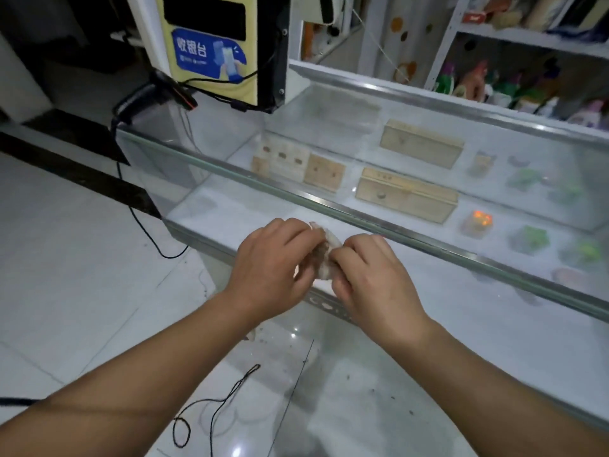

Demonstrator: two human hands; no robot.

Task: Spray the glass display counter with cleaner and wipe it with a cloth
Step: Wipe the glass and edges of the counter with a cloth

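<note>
Between left hand [273, 255], right hand [369, 272], bunched cloth [324, 258]

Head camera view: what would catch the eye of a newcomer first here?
The left hand and the right hand, at the centre, both grip a small whitish cloth at the glass display counter. Then the yellow sign with a blue label, upper left, and the wooden boxes under the glass.

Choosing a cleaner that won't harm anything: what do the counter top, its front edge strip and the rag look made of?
The counter top: clear glass, slightly hazy; wooden-looking boxes show through it. The edge strip: probably polished metal, silvery with bright glints. The rag: soft pale fabric, likely cloth, crumpled between the left hand and right hand.
</note>
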